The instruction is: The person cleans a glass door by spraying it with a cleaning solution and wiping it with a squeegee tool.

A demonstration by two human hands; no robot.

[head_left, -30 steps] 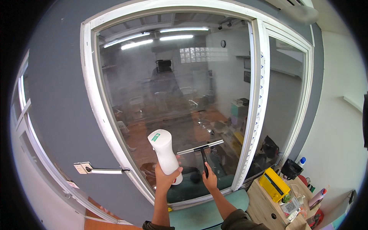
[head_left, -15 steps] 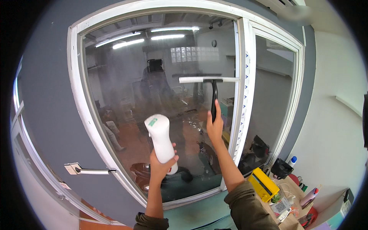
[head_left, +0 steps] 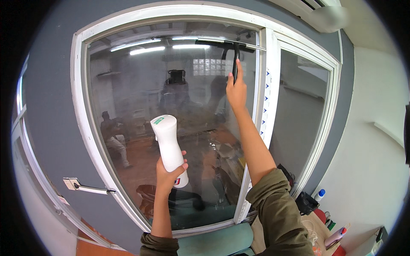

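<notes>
A large glass pane (head_left: 132,91) in a white frame (head_left: 78,81) fills the view before me, with reflections of a room on it. My right hand (head_left: 237,91) is raised and wrapped round the black handle of a window squeegee (head_left: 236,53). Its wide blade lies across the pane's upper right, its right end reaching the frame; whether it presses on the glass I cannot tell. Lower and to the left, my left hand (head_left: 166,177) grips a white bottle (head_left: 168,143) round its lower part. The bottle stands nearly upright, tilted slightly left, apart from the squeegee.
Right of the pane is a narrower window (head_left: 299,106). A socket with a plug and cable (head_left: 70,184) sits on the grey wall at left. Below lies a green padded surface (head_left: 213,241). At lower right, a table (head_left: 316,219) bears a black bag (head_left: 306,202) and a pink bottle (head_left: 335,237).
My right hand has carried the squeegee upward along the glass, from mid-height to near the top. The left hand with the bottle has shifted slightly left and up. The view has shifted a little.
</notes>
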